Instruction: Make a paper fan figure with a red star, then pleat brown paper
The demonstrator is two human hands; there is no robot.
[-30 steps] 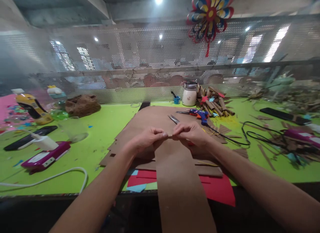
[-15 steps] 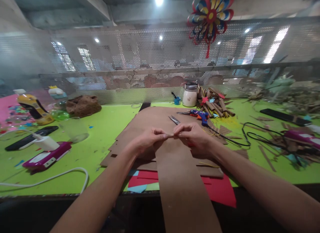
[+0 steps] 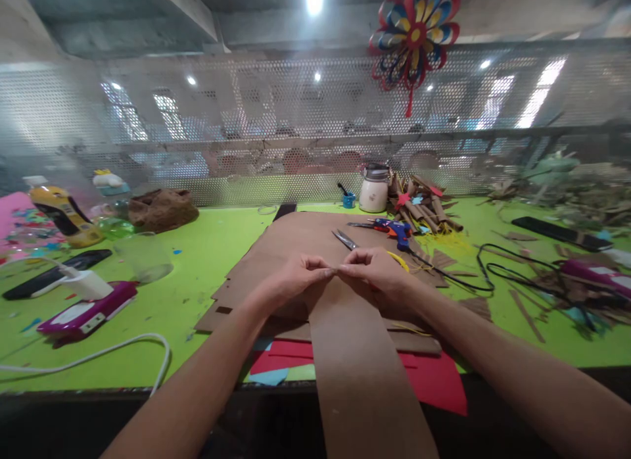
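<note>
A long strip of brown kraft paper (image 3: 359, 360) runs from the table down past its front edge towards me. My left hand (image 3: 303, 275) pinches the far end of the strip between thumb and fingers. Right beside it, my right hand (image 3: 372, 268) pinches the same end, and the fingertips of both hands almost touch. Under the hands lies a stack of brown cardboard sheets (image 3: 290, 239). Scissors (image 3: 345, 239) rest on the stack just beyond my right hand, their yellow handle partly hidden by it. Behind them is a blue glue gun (image 3: 398, 231).
Red paper (image 3: 438, 380) sticks out under the cardboard at the front edge. A purple power strip (image 3: 89, 311) and a clear cup (image 3: 145, 256) stand left. Further right are a black cable (image 3: 486, 265) and paper scraps. A white jar (image 3: 373, 188) and rolled cardboard (image 3: 426, 199) sit behind.
My hands have shifted slightly left, still pinching the strip's end, with fingertips closer together. More of the scissors' yellow handle shows now. The other things lie as before.
</note>
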